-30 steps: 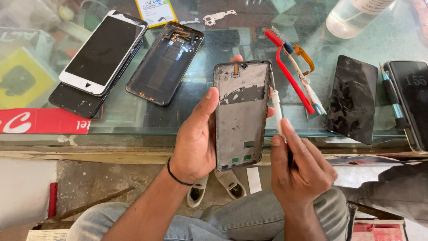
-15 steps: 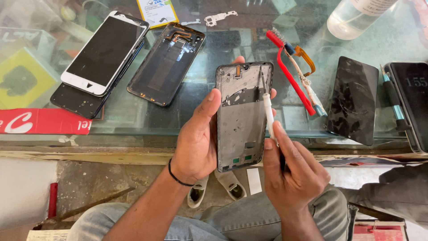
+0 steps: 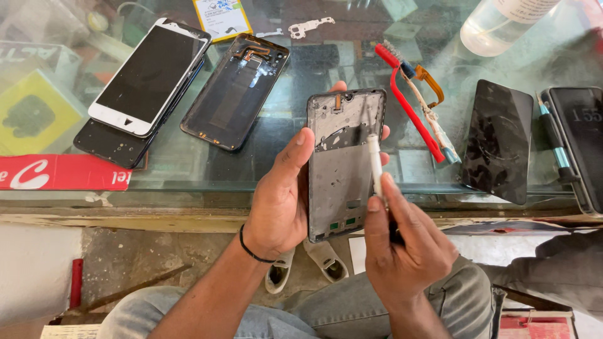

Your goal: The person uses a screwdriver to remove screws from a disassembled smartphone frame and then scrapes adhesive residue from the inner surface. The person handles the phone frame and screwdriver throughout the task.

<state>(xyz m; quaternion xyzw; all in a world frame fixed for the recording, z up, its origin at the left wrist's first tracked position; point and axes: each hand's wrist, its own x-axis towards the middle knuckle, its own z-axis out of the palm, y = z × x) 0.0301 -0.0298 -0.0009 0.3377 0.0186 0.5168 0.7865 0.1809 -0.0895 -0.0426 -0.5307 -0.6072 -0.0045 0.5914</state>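
White tool [image 3: 375, 164] shifted left — scuffed grey frame [image 3: 342, 182]

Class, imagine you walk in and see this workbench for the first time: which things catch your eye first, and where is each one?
At the centre, the left hand holds up a bare grey phone frame, while the right hand sets a thin white tool against its right edge. On the glass counter at upper left lies a white-framed phone with a black screen, stacked on a darker one. To the right of the frame lies a bright red curved tool.
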